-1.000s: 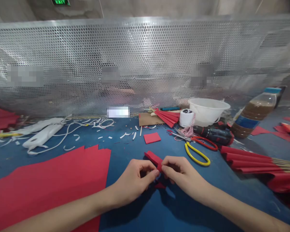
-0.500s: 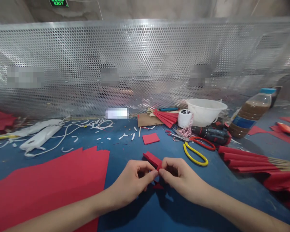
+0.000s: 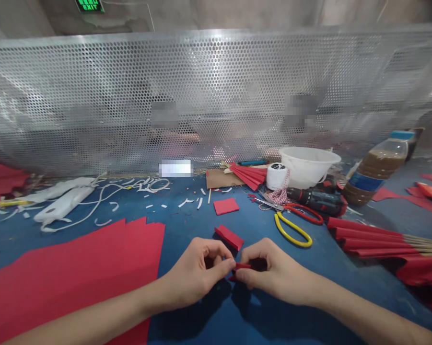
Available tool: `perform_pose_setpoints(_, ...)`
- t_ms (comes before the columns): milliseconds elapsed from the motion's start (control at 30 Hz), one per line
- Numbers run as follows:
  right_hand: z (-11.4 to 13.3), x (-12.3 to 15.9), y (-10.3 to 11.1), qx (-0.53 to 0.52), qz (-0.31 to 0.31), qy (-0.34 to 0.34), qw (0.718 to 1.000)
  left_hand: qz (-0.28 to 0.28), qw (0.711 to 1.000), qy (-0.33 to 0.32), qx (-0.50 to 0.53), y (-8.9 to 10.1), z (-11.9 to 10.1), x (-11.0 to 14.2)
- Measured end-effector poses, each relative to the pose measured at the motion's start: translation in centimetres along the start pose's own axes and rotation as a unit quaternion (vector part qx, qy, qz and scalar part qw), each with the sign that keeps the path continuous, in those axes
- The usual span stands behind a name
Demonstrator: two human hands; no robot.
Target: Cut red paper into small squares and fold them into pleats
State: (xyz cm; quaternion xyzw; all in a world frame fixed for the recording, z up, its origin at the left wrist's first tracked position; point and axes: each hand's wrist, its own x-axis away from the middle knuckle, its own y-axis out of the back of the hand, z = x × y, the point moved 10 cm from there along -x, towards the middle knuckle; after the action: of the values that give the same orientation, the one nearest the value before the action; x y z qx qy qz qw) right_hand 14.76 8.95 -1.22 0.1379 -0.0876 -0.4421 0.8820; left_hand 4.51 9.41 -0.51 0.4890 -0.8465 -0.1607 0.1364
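Red paper piece (image 3: 243, 266), mostly hidden by fingers (image 3: 226, 266), perhaps folded

Bright, flat light; glare streaks the perforated metal screen (image 3: 216, 91); soft shadows lie under the left hand (image 3: 197, 273) and right hand (image 3: 276, 273); edges look bowed, somewhat smeared.

One left hand (image 3: 197, 273), one right hand (image 3: 273, 270), one plastic bottle (image 3: 376, 171), one white bowl (image 3: 307, 167).

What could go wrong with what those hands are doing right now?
The small red paper pinched between the left hand and right hand might slip or crease, since so little of it shows between the fingers. The red strip lies just beyond the hands and could get knocked. The yellow-handled scissors sit nearby, so a careless reach might catch them.
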Motion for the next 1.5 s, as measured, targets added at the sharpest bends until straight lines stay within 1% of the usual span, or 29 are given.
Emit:
perform_pose_setpoints(100,0.3,0.1,0.0,0.029,-0.001,0.011,1.000,-0.003,1.000,-0.007,-0.007,0.2,0.0,0.0)
perform_pose_setpoints(167,0.4,0.1,0.2,0.045,-0.015,0.019,0.999,-0.004,1.000,-0.004,-0.007,0.3,0.3,-0.1)
perform_pose_setpoints(400,0.4,0.1,0.7,0.054,-0.046,0.028,0.997,0.008,1.000,-0.002,-0.013,0.0,0.3,-0.4)
perform_pose_setpoints(600,0.4,0.4,0.1,0.096,-0.035,0.046,0.994,0.042,0.999,0.006,-0.013,-0.7,0.4,0.0)
perform_pose_setpoints(667,0.7,0.7,0.1,0.114,-0.035,0.060,0.991,0.039,0.999,0.005,-0.013,-0.6,0.5,-0.1)
perform_pose_setpoints(733,1.1,0.8,0.3,0.133,-0.039,0.075,0.987,0.021,1.000,0.002,-0.012,-0.3,0.6,-0.2)
perform_pose_setpoints(800,1.3,0.7,0.6,0.142,-0.049,0.081,0.985,-0.008,1.000,-0.002,-0.005,0.2,0.7,-0.3)
perform_pose_setpoints(900,0.8,0.4,1.2,0.122,-0.068,0.056,0.989,-0.084,0.996,-0.028,-0.011,1.6,0.3,-0.2)
perform_pose_setpoints(967,0.6,0.2,1.4,0.107,-0.074,0.045,0.990,-0.126,0.990,-0.051,-0.026,2.3,-0.2,0.1)
perform_pose_setpoints(1067,1.1,0.4,1.2,0.123,-0.081,0.062,0.987,-0.147,0.987,-0.059,-0.028,2.7,-0.4,0.4)
perform_pose_setpoints(1133,1.6,0.6,1.1,0.138,-0.089,0.076,0.984,-0.141,0.988,-0.055,-0.010,2.5,-0.3,0.3)
perform_pose_setpoints(1233,2.0,0.8,1.2,0.150,-0.100,0.083,0.980,-0.116,0.992,-0.054,0.019,2.0,-0.2,0.0)
perform_pose_setpoints(1367,2.0,0.5,1.0,0.142,-0.092,0.074,0.983,-0.112,0.992,-0.061,0.018,1.9,-0.3,0.0)
perform_pose_setpoints(1500,1.8,0.5,0.9,0.147,-0.093,0.071,0.982,-0.088,0.994,-0.066,0.027,1.5,-0.2,0.0)
